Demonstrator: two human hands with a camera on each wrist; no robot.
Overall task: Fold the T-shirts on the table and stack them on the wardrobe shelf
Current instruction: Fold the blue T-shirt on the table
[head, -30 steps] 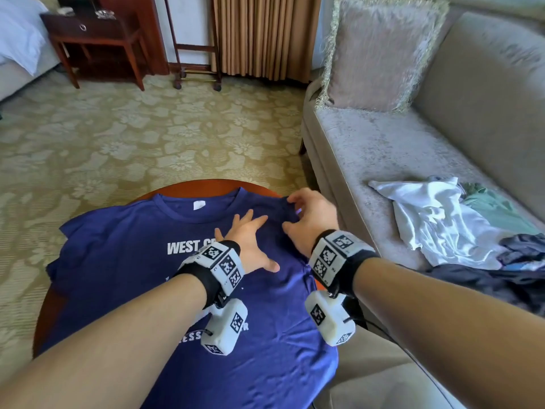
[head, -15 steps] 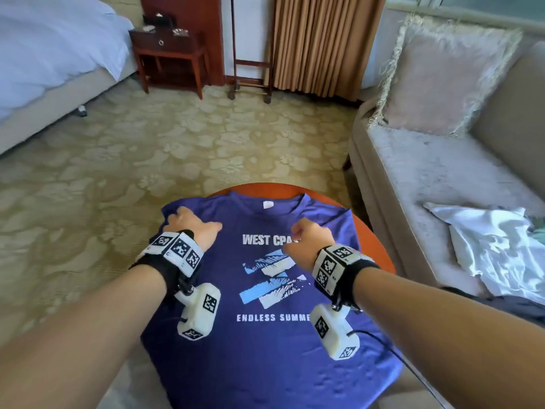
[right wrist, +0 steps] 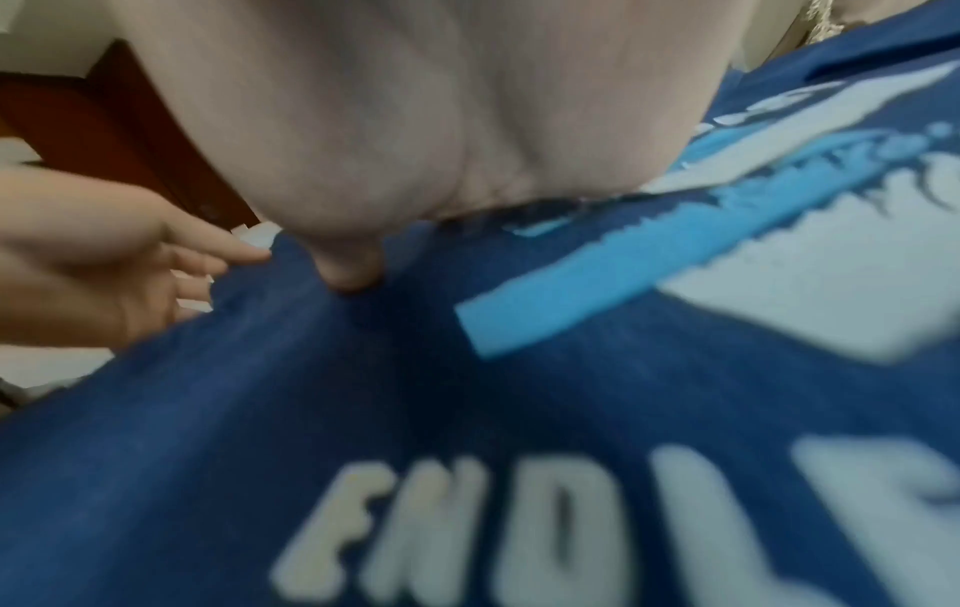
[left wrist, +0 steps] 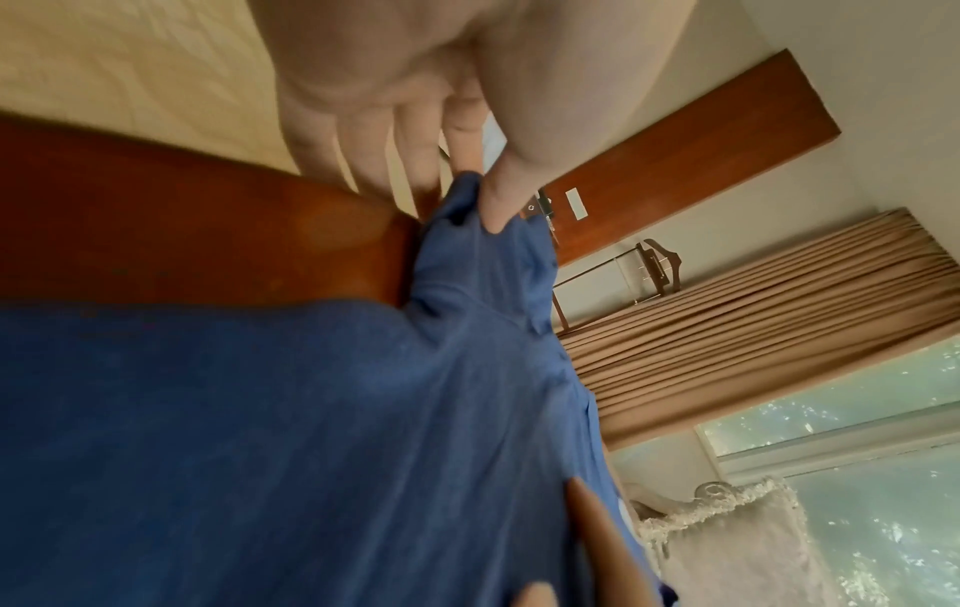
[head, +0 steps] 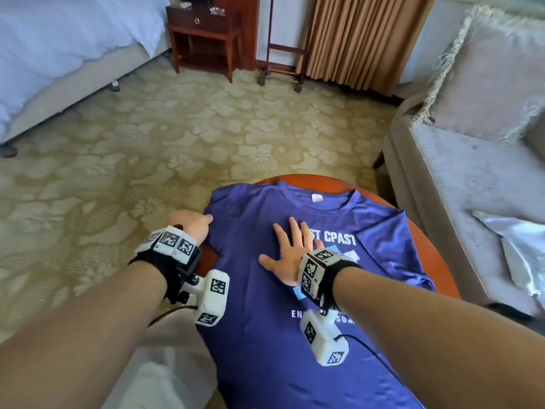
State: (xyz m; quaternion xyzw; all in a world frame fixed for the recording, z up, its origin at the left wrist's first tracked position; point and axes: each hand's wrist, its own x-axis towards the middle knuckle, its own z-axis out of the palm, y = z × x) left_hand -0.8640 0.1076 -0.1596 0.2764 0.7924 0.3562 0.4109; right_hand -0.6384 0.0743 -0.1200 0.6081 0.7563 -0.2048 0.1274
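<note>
A blue T-shirt (head: 259, 305) with white "WEST COAST" and "ENDLESS SUMMER" print lies face up on the round wooden table (head: 436, 267), collar away from me. My left hand (head: 193, 224) is at the shirt's left sleeve edge; in the left wrist view its thumb and fingers (left wrist: 493, 201) pinch a bunched bit of the blue T-shirt (left wrist: 311, 431) sleeve. My right hand (head: 290, 249) lies flat, fingers spread, pressing on the shirt's chest over the print. In the right wrist view the palm (right wrist: 415, 123) rests on the blue T-shirt (right wrist: 364, 369) fabric.
A grey sofa (head: 460, 178) stands right of the table, with a fringed cushion (head: 495, 72) and white clothing (head: 519, 249) on its seat. A bed (head: 59, 54) is at the far left, a wooden nightstand (head: 203, 36) and curtains (head: 359, 39) behind. Patterned carpet (head: 177, 137) surrounds the table.
The left hand moved out to the shirt's left sleeve edge and pinched it. The right hand, curled at the chest half a second ago, now lies flat with spread fingers. The head view shifted left.
</note>
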